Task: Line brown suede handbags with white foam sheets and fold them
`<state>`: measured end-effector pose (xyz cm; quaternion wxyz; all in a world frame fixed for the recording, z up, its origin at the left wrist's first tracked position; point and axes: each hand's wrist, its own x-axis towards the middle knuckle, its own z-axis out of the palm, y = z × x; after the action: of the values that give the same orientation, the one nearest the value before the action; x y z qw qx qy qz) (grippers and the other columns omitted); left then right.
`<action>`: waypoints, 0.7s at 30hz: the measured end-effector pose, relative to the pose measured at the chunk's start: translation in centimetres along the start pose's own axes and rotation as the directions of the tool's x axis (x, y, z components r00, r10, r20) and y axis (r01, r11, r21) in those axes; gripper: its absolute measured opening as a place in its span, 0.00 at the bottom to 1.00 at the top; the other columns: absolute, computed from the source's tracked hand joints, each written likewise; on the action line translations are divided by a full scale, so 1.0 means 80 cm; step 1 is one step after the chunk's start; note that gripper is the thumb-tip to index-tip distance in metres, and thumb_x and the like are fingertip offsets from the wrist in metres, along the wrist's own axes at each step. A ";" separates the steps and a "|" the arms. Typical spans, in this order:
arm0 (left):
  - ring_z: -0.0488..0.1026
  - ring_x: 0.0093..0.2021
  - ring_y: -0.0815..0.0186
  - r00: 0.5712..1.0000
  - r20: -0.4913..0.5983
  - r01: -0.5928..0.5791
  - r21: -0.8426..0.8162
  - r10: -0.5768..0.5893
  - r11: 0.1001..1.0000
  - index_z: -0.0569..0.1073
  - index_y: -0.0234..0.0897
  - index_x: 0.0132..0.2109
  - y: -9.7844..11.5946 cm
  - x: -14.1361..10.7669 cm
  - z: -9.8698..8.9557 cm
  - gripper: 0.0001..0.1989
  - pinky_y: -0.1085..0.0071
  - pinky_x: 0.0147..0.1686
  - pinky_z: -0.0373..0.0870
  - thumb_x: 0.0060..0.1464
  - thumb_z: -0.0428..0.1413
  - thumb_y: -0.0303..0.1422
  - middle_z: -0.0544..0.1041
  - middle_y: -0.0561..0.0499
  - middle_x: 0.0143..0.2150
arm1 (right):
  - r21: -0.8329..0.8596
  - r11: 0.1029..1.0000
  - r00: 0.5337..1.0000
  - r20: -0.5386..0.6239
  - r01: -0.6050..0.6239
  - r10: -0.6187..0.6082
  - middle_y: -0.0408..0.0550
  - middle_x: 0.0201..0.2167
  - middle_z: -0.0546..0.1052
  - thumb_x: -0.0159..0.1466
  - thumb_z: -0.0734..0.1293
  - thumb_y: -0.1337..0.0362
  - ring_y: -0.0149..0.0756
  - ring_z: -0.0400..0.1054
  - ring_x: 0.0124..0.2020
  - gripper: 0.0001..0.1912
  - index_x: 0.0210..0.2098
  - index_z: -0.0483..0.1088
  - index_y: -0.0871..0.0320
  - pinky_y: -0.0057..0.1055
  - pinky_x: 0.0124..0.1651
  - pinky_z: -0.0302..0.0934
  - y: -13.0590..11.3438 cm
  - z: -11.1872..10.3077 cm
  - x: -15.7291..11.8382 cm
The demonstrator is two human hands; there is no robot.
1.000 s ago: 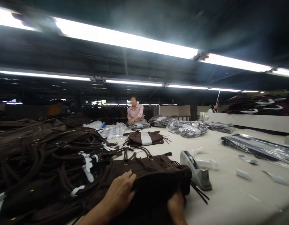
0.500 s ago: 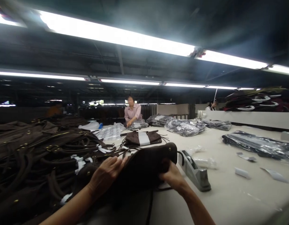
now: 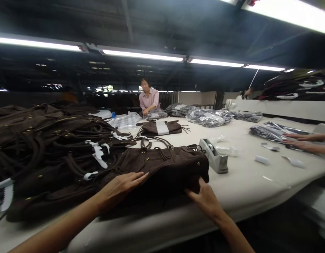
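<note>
A dark brown handbag (image 3: 162, 168) lies at the table's front edge, its two handles pointing away from me and its dark underside facing me. My left hand (image 3: 122, 186) rests on the near left part of the bag with fingers stretched out. At the bag's lower right corner, my right hand (image 3: 204, 198) grips the edge, some fingers hidden in the dark fabric. Just right of the bag stands a grey tape dispenser (image 3: 215, 158). Behind it lies another brown handbag (image 3: 149, 128) with a white paper band (image 3: 162, 128) around it.
Brown bags with white-wrapped handles (image 3: 54, 140) are heaped on the left. Plastic-wrapped bags (image 3: 209, 117) lie farther back. Another person's hands (image 3: 304, 140) touch a wrapped bundle (image 3: 270, 130) at right. Paper pieces (image 3: 262, 160) lie on the table (image 3: 244, 193). A co-worker (image 3: 149, 98) stands opposite.
The handbag has come down flatter onto the table, so its front and handles now show. My view has tilted downward. Another person's hands have appeared at the right.
</note>
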<state>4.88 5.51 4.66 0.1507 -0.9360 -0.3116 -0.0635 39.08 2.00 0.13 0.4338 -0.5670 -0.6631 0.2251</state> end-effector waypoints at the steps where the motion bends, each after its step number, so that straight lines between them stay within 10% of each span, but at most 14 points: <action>1: 0.72 0.52 0.67 1.000 -0.003 -0.007 0.001 0.007 1.000 0.48 0.44 0.69 0.008 -0.001 -0.001 0.33 0.70 0.53 0.70 0.61 0.44 0.19 0.71 0.46 0.59 | -0.100 0.990 0.992 -0.062 0.099 -0.106 0.46 0.29 0.75 0.59 0.67 0.60 0.40 0.70 0.32 0.06 0.33 0.68 0.55 0.38 0.42 0.64 -0.016 -0.010 -0.006; 6: 0.74 0.49 0.65 0.998 -0.055 0.031 -0.009 -0.032 0.999 0.54 0.44 0.68 0.033 -0.002 -0.010 0.32 0.70 0.49 0.73 0.58 0.47 0.19 0.75 0.48 0.54 | -0.468 0.697 0.751 -0.097 0.544 -0.653 0.53 0.52 0.71 0.59 0.70 0.59 0.51 0.63 0.55 0.21 0.51 0.68 0.51 0.48 0.57 0.56 -0.081 -0.047 -0.001; 10: 0.76 0.48 0.64 0.962 -0.033 0.268 -0.103 -0.273 0.958 0.61 0.47 0.64 0.009 -0.013 -0.031 0.28 0.70 0.46 0.73 0.58 0.52 0.28 0.77 0.51 0.51 | -0.506 0.561 0.744 0.303 0.655 -0.595 0.51 0.49 0.72 0.52 0.76 0.56 0.49 0.66 0.50 0.34 0.56 0.65 0.54 0.47 0.54 0.58 -0.084 -0.043 0.041; 15: 0.76 0.49 0.63 0.900 0.170 0.425 -0.145 -0.401 0.893 0.65 0.54 0.61 -0.035 -0.027 -0.045 0.24 0.71 0.44 0.72 0.58 0.53 0.33 0.78 0.56 0.51 | -0.561 0.464 0.724 0.462 0.686 -0.512 0.45 0.36 0.71 0.61 0.68 0.67 0.37 0.65 0.36 0.05 0.37 0.68 0.56 0.31 0.36 0.57 -0.075 -0.030 0.092; 21: 0.77 0.45 0.66 0.953 -0.104 0.286 -0.001 -0.284 0.958 0.57 0.45 0.67 -0.046 -0.030 0.040 0.30 0.69 0.44 0.73 0.60 0.40 0.20 0.78 0.50 0.50 | -0.577 0.363 0.661 0.471 0.731 -0.584 0.47 0.37 0.69 0.65 0.59 0.75 0.36 0.62 0.36 0.16 0.46 0.70 0.53 0.29 0.35 0.55 -0.002 0.018 0.126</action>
<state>0.82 7.98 2.01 0.1625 -0.8757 -0.4355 -0.1305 37.99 11.77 2.71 0.1592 -0.3507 -0.9009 -0.2000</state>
